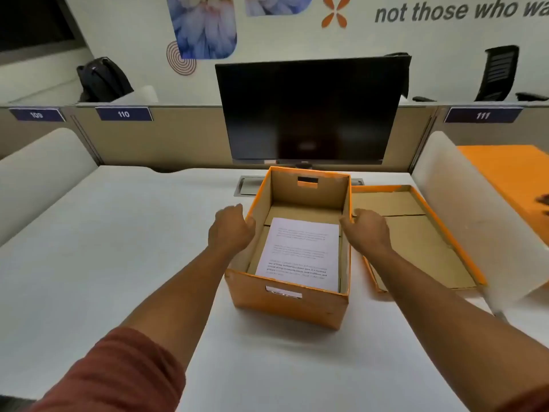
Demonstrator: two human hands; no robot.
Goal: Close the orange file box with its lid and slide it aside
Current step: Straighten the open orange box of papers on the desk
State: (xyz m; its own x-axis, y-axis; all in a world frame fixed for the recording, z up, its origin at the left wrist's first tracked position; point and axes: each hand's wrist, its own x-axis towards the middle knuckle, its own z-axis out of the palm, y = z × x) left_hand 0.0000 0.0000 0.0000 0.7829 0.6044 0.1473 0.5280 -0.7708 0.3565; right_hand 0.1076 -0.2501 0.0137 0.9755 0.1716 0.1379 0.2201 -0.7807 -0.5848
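An open orange cardboard file box [292,295] with a cut-out handle slot in its near wall stands in the middle of the white desk [118,248], in front of a dark flat monitor [309,111]. Inside it, a white printed sheet of paper [300,251] lies flat on the brown floor. Its lid, a shallow orange-edged cardboard tray [416,236], lies upside down on the desk just to the right of the box, touching or nearly touching its right wall. The left hand [233,228] rests against the box's left wall near the rim, fingers loosely curled; the right hand [368,230] sits at the right rim in the same loose curl. Whether either hand actually grips the cardboard cannot be told from this angle. The work appears to be at its very start: the box is steadied or squared, the lid not yet lifted. The next move probably calls for the right hand to take the lid, turn it over so the rim faces down, and line up its corners with the box's.
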